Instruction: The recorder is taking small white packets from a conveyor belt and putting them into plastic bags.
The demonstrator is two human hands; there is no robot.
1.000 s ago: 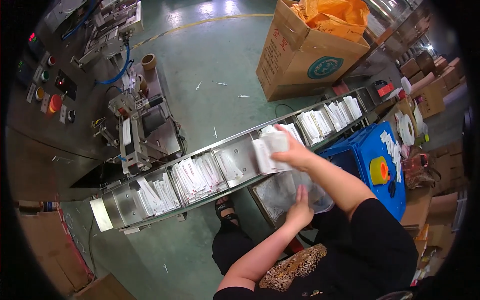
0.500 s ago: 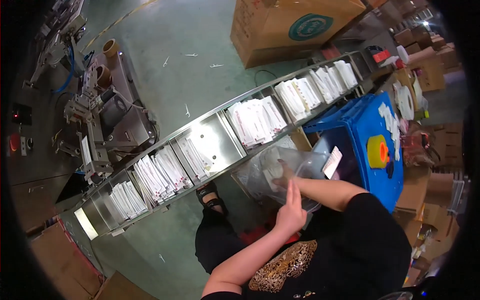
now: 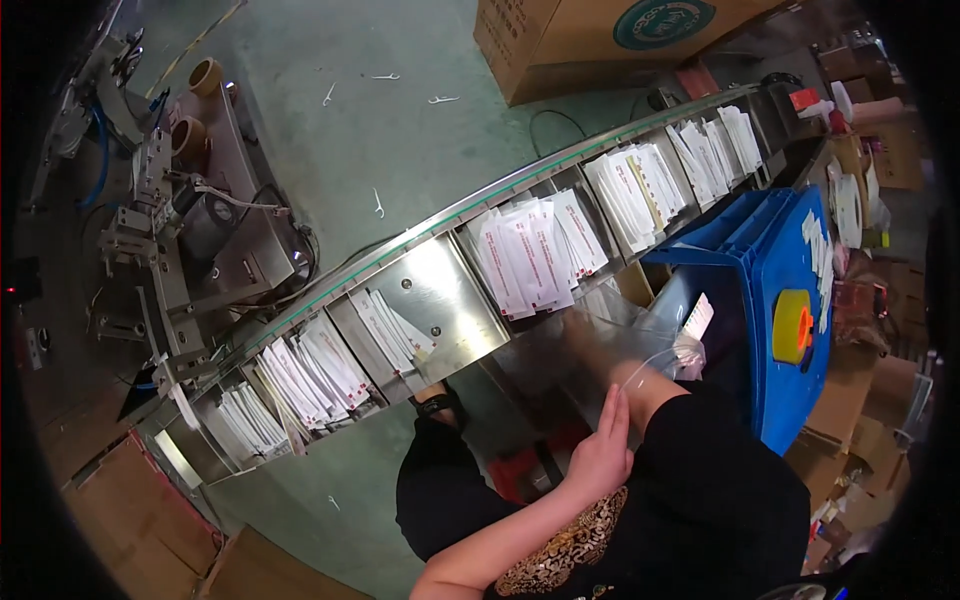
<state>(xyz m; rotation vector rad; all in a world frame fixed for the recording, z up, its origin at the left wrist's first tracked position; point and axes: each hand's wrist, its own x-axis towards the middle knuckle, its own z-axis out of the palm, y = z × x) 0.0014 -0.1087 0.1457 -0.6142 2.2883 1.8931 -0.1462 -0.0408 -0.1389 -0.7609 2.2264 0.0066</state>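
Note:
My left hand (image 3: 602, 455) is raised in front of my body. Its straight fingers are pressed together at the rim of a clear plastic bag (image 3: 645, 345) and appear to grip it. My right hand (image 3: 588, 338), smeared by motion, reaches past the bag toward the near edge of a long metal trough; its fingers cannot be made out. Beside that hand, the trough's compartments hold flat white packets (image 3: 522, 258) with reddish print. A white printed packet (image 3: 698, 316) stands near the bag's right side, by the blue plastic bin (image 3: 745, 330).
A roll of yellow tape (image 3: 792, 327) lies on the blue bin. The metal trough (image 3: 455, 290) runs diagonally across, one compartment partly filled. A large carton (image 3: 560, 50) stands beyond it. Machinery (image 3: 185, 230) is at the left; small white pieces lie on the floor.
The view has shifted, so the trough and bin appear farther right. The bag has moved right and looks flatter. White items seen at my right hand earlier are no longer distinct there.

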